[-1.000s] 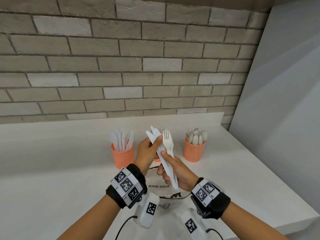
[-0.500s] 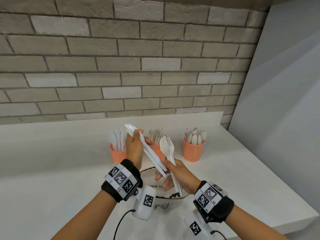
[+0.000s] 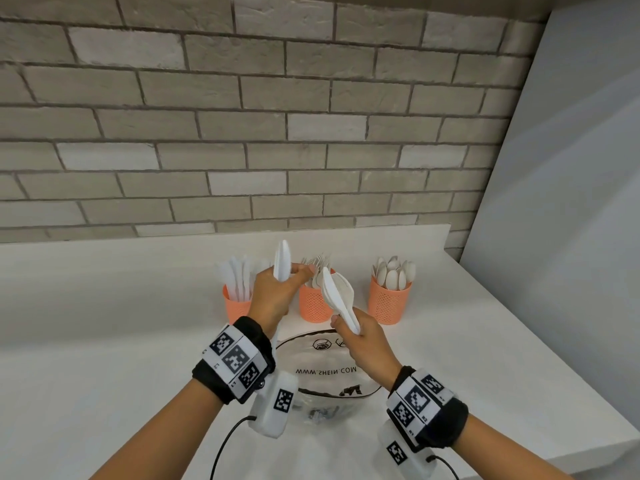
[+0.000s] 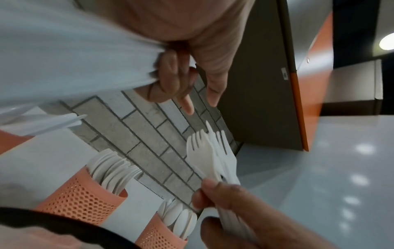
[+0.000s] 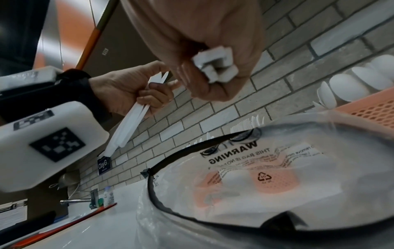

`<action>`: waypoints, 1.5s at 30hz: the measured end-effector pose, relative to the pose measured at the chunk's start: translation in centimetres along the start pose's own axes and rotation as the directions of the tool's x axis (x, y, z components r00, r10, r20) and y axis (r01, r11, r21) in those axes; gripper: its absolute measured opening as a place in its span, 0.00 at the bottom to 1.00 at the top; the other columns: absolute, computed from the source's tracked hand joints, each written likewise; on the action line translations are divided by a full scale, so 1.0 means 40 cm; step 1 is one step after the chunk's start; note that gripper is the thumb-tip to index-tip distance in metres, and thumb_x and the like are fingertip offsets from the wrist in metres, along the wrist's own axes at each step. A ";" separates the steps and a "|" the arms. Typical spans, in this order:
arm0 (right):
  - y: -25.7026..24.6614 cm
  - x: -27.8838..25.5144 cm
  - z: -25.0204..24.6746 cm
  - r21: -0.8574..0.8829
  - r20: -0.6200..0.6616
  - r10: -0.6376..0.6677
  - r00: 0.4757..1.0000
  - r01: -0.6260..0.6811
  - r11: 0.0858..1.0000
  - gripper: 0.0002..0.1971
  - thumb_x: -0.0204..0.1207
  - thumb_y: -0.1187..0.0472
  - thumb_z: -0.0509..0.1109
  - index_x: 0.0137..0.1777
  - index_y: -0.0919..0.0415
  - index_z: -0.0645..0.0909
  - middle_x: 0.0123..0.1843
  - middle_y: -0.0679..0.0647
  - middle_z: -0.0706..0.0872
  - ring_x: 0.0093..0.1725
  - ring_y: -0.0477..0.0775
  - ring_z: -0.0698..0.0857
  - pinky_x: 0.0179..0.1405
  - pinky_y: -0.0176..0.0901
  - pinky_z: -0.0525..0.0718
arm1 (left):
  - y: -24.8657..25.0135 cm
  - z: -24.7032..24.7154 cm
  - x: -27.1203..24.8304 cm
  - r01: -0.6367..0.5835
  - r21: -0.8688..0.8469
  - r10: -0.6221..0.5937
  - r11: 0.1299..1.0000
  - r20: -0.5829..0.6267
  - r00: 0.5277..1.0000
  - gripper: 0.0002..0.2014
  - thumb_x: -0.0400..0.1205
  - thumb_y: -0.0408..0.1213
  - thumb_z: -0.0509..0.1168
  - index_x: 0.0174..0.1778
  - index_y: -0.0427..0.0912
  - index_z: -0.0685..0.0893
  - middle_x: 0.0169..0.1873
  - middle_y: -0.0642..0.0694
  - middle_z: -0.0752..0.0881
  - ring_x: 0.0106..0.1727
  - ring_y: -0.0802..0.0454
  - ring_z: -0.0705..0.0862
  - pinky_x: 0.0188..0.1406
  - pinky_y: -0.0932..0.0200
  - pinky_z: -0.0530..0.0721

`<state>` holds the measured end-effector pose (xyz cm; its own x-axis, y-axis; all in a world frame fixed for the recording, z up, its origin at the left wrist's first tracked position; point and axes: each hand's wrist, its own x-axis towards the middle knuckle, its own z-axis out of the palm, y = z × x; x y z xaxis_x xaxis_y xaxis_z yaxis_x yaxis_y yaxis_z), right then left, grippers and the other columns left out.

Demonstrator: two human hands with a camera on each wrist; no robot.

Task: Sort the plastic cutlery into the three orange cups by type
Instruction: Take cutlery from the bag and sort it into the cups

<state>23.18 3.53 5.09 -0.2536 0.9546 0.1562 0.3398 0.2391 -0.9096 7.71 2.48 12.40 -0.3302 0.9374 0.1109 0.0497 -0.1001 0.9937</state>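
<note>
Knives [image 3: 282, 259], white plastic, sit bunched in the left hand [image 3: 273, 296], fingers curled round the handles, blades up, raised above the left cup [image 3: 237, 308], which already holds knives. Right hand [image 3: 363, 342] grips a bundle of forks [image 3: 337, 296] by the handles, tines tilted up-left, in front of the middle cup [image 3: 313, 304], which holds forks. Right cup [image 3: 389, 303] stands apart, full of spoons [image 3: 393, 273]. All three orange cups line up on the white counter [image 3: 104, 341]. Clear plastic bag [image 3: 325, 372] with printed text lies on it, below both hands.
</note>
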 end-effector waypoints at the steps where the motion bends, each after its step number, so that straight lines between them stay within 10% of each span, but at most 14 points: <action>1: 0.000 -0.001 0.001 -0.015 -0.003 -0.018 1.000 0.018 1.000 0.15 0.80 0.52 0.63 0.40 0.65 0.75 0.26 0.47 0.70 0.25 0.47 0.67 0.29 0.44 0.66 | -0.002 0.006 -0.005 -0.030 0.020 0.030 0.999 0.024 0.999 0.09 0.76 0.39 0.71 0.44 0.36 0.85 0.14 0.59 0.77 0.14 0.66 0.72 0.14 0.76 0.66; 7: 0.001 -0.003 0.008 -0.068 0.007 -0.025 1.000 0.025 0.997 0.13 0.77 0.46 0.62 0.38 0.53 0.75 0.27 0.45 0.75 0.27 0.47 0.73 0.31 0.47 0.71 | -0.026 0.031 -0.006 -0.102 0.153 0.088 0.983 0.091 0.992 0.09 0.72 0.35 0.75 0.40 0.43 0.80 0.33 0.44 0.82 0.37 0.50 0.80 0.41 0.57 0.79; 12: 0.002 -0.009 0.006 -0.047 0.030 0.039 0.999 -0.037 0.998 0.13 0.77 0.45 0.65 0.40 0.53 0.74 0.28 0.45 0.75 0.25 0.44 0.72 0.29 0.44 0.71 | -0.026 0.043 0.010 -0.076 0.236 0.065 0.969 0.053 0.996 0.13 0.80 0.37 0.65 0.58 0.38 0.74 0.38 0.46 0.79 0.34 0.51 0.77 0.32 0.59 0.76; 17: -0.026 -0.017 0.002 0.023 0.070 0.039 0.997 -0.040 0.999 0.13 0.77 0.48 0.67 0.38 0.54 0.71 0.28 0.44 0.71 0.17 0.38 0.71 0.18 0.27 0.66 | -0.032 0.037 0.026 0.068 -0.025 -0.069 0.997 -0.026 0.997 0.10 0.83 0.36 0.60 0.56 0.35 0.71 0.36 0.36 0.81 0.19 0.57 0.71 0.13 0.69 0.68; 22: -0.052 -0.016 0.003 0.006 0.125 0.051 0.991 -0.052 0.999 0.14 0.79 0.48 0.64 0.38 0.55 0.70 0.28 0.45 0.70 0.17 0.36 0.71 0.18 0.26 0.67 | -0.049 0.042 0.018 0.146 -0.099 -0.140 0.984 0.068 0.988 0.08 0.84 0.34 0.61 0.42 0.36 0.82 0.20 0.47 0.68 0.14 0.62 0.65 0.13 0.71 0.65; 27: -0.055 -0.003 -0.014 0.123 0.209 0.250 0.945 -0.279 0.953 0.22 0.81 0.38 0.48 0.49 0.55 0.72 0.26 0.47 0.66 0.16 0.39 0.61 0.13 0.30 0.60 | -0.049 0.005 0.043 0.198 -0.195 -0.195 0.961 0.036 0.980 0.17 0.87 0.41 0.53 0.36 0.40 0.80 0.20 0.51 0.84 0.23 0.59 0.78 0.26 0.65 0.72; 32: -0.043 0.029 -0.050 0.229 0.293 0.341 0.893 -0.411 0.882 0.18 0.85 0.44 0.47 0.49 0.52 0.74 0.25 0.49 0.67 0.15 0.40 0.60 0.13 0.27 0.56 | -0.028 -0.073 0.111 0.300 -0.328 -0.295 0.896 0.066 0.953 0.11 0.87 0.36 0.52 0.44 0.38 0.77 0.15 0.49 0.76 0.20 0.54 0.79 0.28 0.59 0.81; 36: -0.034 0.051 -0.070 0.285 0.336 0.347 0.876 -0.446 0.849 0.17 0.85 0.47 0.49 0.49 0.55 0.75 0.23 0.47 0.69 0.15 0.40 0.61 0.12 0.26 0.56 | -0.016 -0.137 0.204 0.096 -0.172 -0.132 0.980 -0.210 0.969 0.08 0.83 0.39 0.63 0.46 0.37 0.76 0.23 0.46 0.68 0.11 0.61 0.67 0.12 0.71 0.68; 45: -0.026 0.102 -0.086 0.388 0.352 0.348 0.869 -0.474 0.791 0.17 0.85 0.50 0.49 0.49 0.58 0.76 0.20 0.47 0.71 0.13 0.41 0.61 0.11 0.27 0.58 | 0.018 -0.155 0.336 -0.226 -0.113 0.156 0.968 -0.436 0.886 0.22 0.82 0.53 0.59 0.25 0.45 0.70 0.14 0.55 0.71 0.16 0.58 0.70 0.20 0.64 0.73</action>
<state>24.91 7.80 8.02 -0.4208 0.8502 -0.3165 0.0379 -0.3321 -0.9425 -2.54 12.94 14.71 -0.6959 0.6697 0.2595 0.0166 -0.3462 0.9380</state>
